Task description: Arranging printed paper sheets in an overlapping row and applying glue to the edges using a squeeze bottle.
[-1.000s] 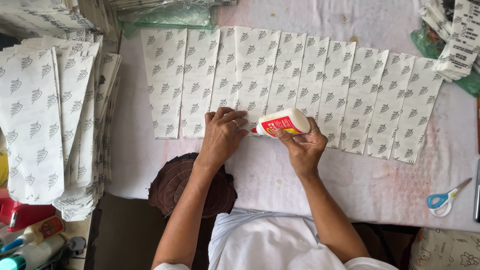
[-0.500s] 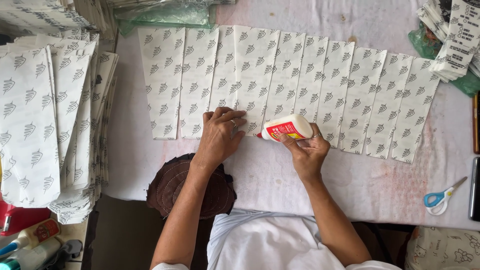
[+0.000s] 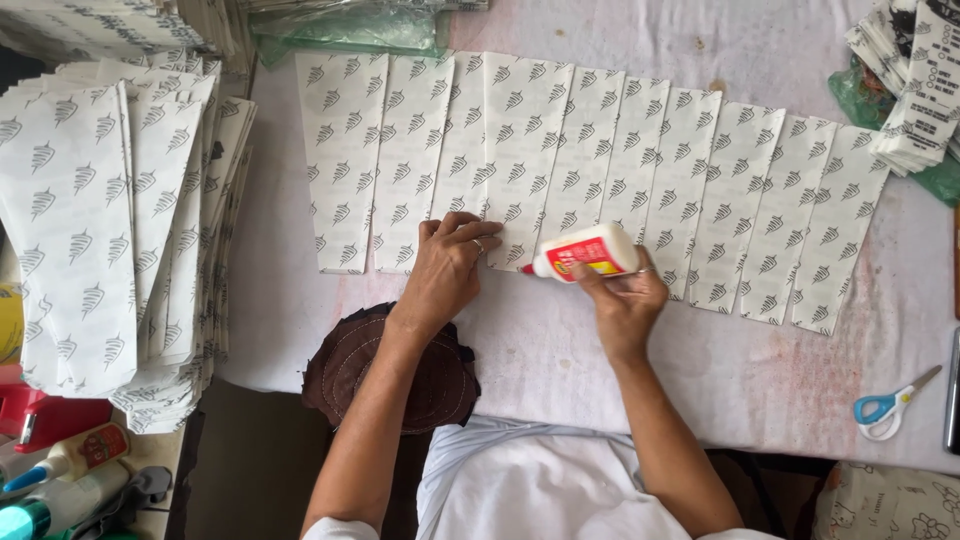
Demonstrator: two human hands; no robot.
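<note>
Two hands at work, right hand [image 3: 628,300] gripping glue bottle [image 3: 585,253] (nozzle leftward), left hand [image 3: 447,268] flat on paper sheets [image 3: 520,150]

- On my feed the person's left hand [image 3: 447,268] is bare, no glove, with a thin pale ring on one finger — near the knuckle, its metal glinting a little.
- The right hand [image 3: 625,305] is bare too; I see no ring or watch on the part that shows.
- Both forearms are uncovered from wrist to elbow, with no bracelet, strap or band on either.
- A white garment [image 3: 530,485] covers the torso — light, plain fabric, softly creased, with short sleeves whose edges show at the bottom corners of the view.
- No pattern or marking is visible on the cloth from this angle.
</note>
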